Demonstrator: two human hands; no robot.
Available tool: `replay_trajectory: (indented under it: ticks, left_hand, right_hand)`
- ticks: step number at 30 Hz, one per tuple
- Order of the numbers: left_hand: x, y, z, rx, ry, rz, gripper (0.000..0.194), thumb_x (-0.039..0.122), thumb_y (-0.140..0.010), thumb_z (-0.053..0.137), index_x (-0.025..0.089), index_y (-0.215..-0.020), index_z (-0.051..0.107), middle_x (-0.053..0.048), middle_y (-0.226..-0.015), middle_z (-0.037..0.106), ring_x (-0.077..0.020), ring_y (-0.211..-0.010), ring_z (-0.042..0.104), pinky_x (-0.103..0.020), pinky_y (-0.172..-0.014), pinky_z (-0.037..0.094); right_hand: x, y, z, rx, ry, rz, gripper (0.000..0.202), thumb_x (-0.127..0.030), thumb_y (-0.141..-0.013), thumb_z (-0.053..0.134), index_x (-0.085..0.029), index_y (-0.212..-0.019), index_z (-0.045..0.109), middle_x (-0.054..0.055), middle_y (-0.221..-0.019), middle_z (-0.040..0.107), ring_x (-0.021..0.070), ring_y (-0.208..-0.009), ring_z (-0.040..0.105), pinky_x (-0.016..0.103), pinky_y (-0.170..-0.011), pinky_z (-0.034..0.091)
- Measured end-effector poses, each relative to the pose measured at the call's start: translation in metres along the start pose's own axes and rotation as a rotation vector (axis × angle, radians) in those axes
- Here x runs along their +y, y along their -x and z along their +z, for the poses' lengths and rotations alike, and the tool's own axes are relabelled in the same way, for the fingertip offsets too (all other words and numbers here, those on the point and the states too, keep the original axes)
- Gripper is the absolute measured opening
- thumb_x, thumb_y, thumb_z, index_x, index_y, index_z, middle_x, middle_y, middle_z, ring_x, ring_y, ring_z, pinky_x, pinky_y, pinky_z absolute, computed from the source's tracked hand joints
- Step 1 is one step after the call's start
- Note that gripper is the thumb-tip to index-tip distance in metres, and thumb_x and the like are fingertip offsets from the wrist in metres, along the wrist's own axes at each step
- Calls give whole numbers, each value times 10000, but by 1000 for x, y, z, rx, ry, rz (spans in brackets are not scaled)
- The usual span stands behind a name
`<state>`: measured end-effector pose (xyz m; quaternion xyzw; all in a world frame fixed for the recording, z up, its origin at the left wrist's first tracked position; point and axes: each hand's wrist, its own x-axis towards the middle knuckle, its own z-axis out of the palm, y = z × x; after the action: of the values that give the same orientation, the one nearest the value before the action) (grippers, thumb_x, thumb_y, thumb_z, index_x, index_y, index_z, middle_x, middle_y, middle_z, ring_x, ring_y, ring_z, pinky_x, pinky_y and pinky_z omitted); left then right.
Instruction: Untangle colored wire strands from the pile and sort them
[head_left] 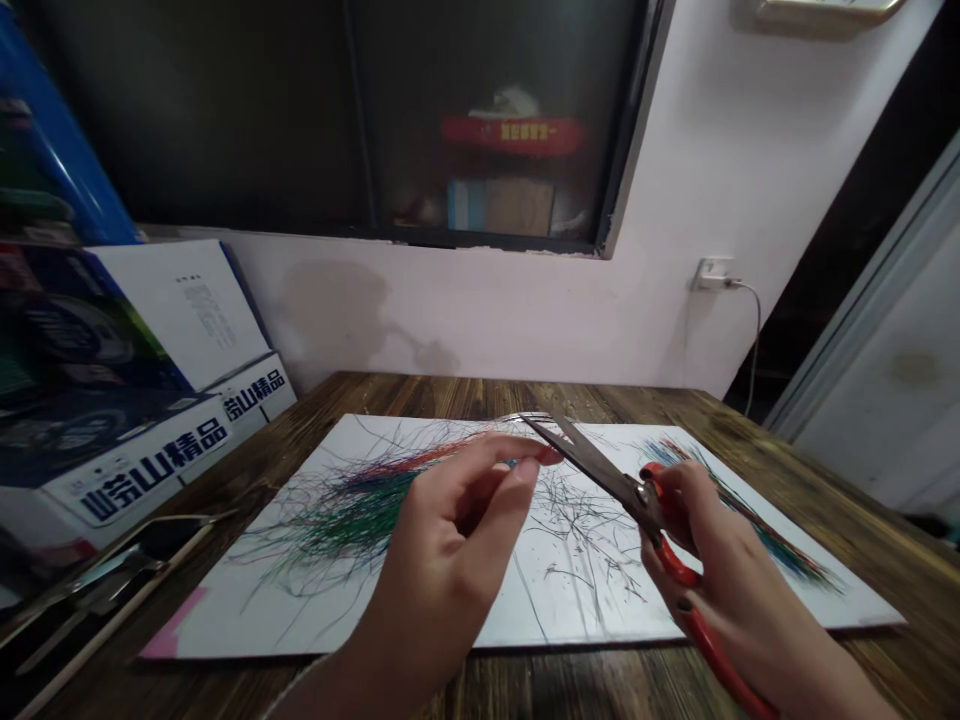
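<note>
My left hand (457, 540) is raised over the white board (510, 610), thumb and index finger pinched on thin wires whose ends show faintly near the fingertips. In my right hand (720, 560) are red-handled scissors (600, 465), blades a little apart, their tips just beyond my left fingertips. To the left on the board lies a loose pile of green, purple and red wires (360, 500). Short dark clippings (585, 530) are scattered in the middle. A bundle of blue, red and green wires (787, 540) lies at the right, partly behind my right hand.
Printed boxes (172, 440) stand at the left of the wooden table (645, 400). In front of them, a dark tray (97, 600) holds metal tools. Behind are a wall with a dark window (247, 120) and a socket with a plugged-in cable (716, 273).
</note>
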<state>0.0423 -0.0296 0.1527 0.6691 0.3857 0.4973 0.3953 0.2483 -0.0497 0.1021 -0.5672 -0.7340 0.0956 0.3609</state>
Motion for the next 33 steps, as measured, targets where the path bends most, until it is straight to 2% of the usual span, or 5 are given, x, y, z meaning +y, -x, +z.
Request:
replay_trajectory:
  ticks: [5, 13, 19, 26, 33]
  left_hand:
    - [1, 3, 1, -41, 52, -13, 207, 320, -868, 487, 214, -934, 652, 57, -532, 335, -87, -466, 253, -212, -405, 198]
    - [-2, 2, 2, -26, 62, -47, 256, 341, -859, 495, 206, -1018, 644, 61, -525, 267, -86, -462, 212, -210, -394, 173]
    - [-1, 3, 3, -8, 85, -22, 190, 317, -837, 521, 224, -937, 654, 45, -546, 340, -87, -474, 252, -208, -408, 203]
    - [-2, 3, 2, -5, 89, -13, 155, 301, -838, 519, 242, -901, 647, 50, -537, 335, -90, -474, 258, -197, -405, 206]
    - [0, 3, 2, 21, 67, -7, 180, 282, -831, 522, 237, -923, 670, 38, -547, 395, -89, -482, 292, -196, -418, 237]
  right_hand:
    - [9, -1, 5, 121, 57, -26, 283, -117, -735, 419, -244, -963, 310, -14, -746, 505, 142, -615, 520, 231, -530, 421]
    - [12, -1, 8, 160, 98, -55, 252, -145, -745, 410, -229, -966, 322, 15, -754, 548, 159, -640, 576, 222, -487, 414]
    - [11, 2, 6, 178, 130, -67, 267, -149, -738, 409, -224, -977, 318, 31, -771, 571, 167, -657, 598, 211, -463, 408]
    - [12, 0, 6, 180, 151, -67, 319, -131, -694, 401, -227, -983, 305, -19, -660, 535, 129, -482, 511, 208, -422, 385]
    - [12, 1, 7, 193, 171, -119, 356, -101, -664, 383, -221, -992, 315, -33, -635, 486, 116, -467, 466, 202, -420, 382]
